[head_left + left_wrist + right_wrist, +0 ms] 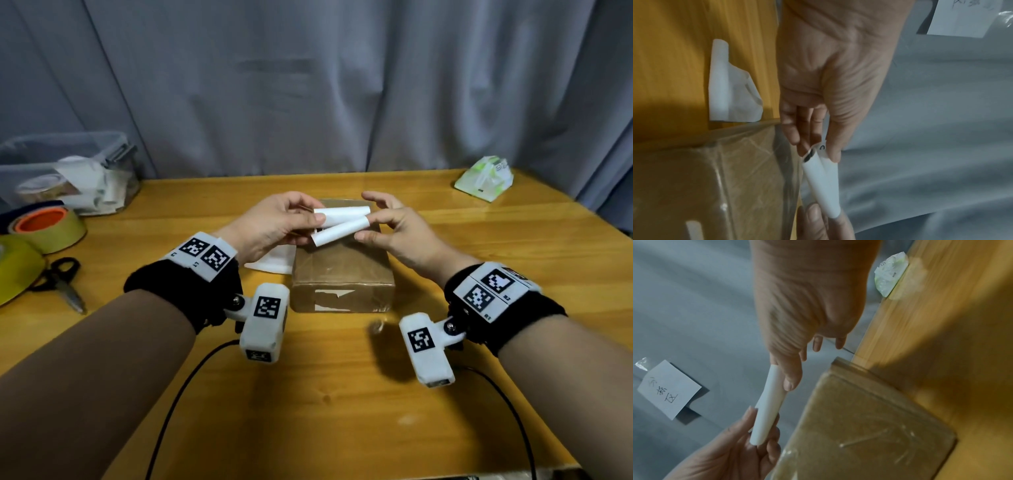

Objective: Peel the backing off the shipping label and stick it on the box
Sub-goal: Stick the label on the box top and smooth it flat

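A white shipping label (342, 224), curled into two rolls side by side, hangs above the brown taped box (342, 274) at the table's middle. My left hand (301, 219) pinches the label's left end between thumb and fingers. My right hand (373, 226) pinches the right end of the nearer roll between thumb and index finger, its other fingers spread. In the left wrist view the label (822, 178) runs from my left hand (828, 81) down over the box (705, 186). The right wrist view shows the label (768, 405) between my right hand (807, 313) and the box (869, 426).
A loose white sheet (274, 260) lies on the table left of the box. At the left stand a clear plastic bin (68, 168), tape rolls (48, 226) and scissors (61, 281). A tissue pack (484, 178) sits far right. A grey curtain hangs behind.
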### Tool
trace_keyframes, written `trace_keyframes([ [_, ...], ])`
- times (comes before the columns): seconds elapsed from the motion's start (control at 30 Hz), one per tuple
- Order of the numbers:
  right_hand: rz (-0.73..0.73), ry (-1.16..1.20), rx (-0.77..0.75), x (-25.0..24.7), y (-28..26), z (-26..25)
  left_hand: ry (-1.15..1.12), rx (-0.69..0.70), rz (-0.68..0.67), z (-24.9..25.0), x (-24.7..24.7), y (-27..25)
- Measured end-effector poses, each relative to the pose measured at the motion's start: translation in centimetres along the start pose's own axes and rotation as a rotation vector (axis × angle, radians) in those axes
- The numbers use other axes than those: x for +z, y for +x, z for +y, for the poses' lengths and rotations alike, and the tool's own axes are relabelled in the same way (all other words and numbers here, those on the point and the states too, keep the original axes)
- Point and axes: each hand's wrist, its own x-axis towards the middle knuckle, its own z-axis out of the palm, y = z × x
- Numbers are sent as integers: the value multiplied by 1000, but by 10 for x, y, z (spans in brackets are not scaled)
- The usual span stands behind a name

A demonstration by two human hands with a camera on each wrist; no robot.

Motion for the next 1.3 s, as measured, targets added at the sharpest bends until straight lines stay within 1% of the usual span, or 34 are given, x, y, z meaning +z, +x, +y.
trace_keyframes([
  [0.07,-17,2,-2,0,0,-1,49,6,33,1,1,2],
  [0.2,-55,-61,-10,0,3,0,110,39,162,-1,5,8],
  [0.3,-67,-53,30,0,2,-5,114,59,238,-3,6,13],
  [0.37,-54,-39,60,2,2,-8,103,43,248,-3,8,17],
  [0.43,-39,-65,46,4,3,-7,51,10,249,-2,10,21],
  [0.6,-50,-215,7,8,0,-6,-211,-94,272,-2,13,26],
  [0.7,-9,-221,-2,8,-3,-5,-201,-100,259,-6,16,27],
  [0.8,40,-252,-12,8,-5,-2,-133,-98,205,-6,18,26],
  [0.9,90,-262,-33,6,-5,2,-219,-150,109,-3,16,23],
  [1.0,97,-194,-39,5,-2,8,-342,-184,53,1,11,19],
  [1.07,80,-129,-53,4,-3,8,-308,-165,31,0,8,17],
  [1.17,52,-46,-84,3,-6,2,-94,-79,-9,-1,8,12],
  [1.23,43,-34,-103,2,-7,0,23,2,23,-1,8,10],
  [1.3,40,-28,-112,2,-8,-1,79,71,72,0,9,9],
])
